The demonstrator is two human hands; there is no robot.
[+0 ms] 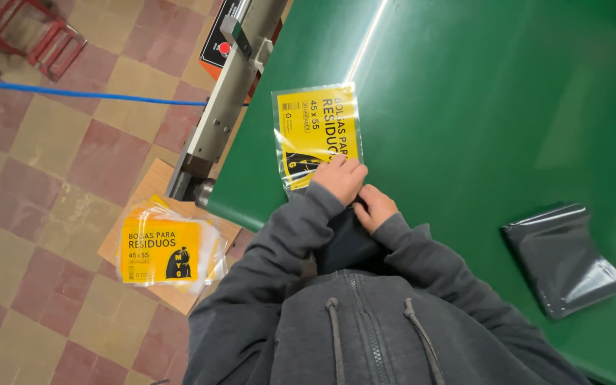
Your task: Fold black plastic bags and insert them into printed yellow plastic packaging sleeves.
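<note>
A clear plastic pouch with a yellow printed panel [316, 128] lies flat on the green table [479, 107]. My left hand [340, 178] rests on the pouch's near end, fingers curled over its edge. My right hand [373, 207] is just beside it, fingers closed on a dark folded bundle [351, 242] that sits between my two grey sleeves. The bundle's far end meets the pouch's opening under my hands; how far it is inside is hidden.
A grey folded plastic packet [565, 260] lies on the table at the right. A stack of yellow-printed pouches [165, 249] sits on a board on the tiled floor at the left. A metal machine arm [229, 93] runs along the table's left edge, with a blue hose [87, 93] and a red metal frame [30, 36] beyond it.
</note>
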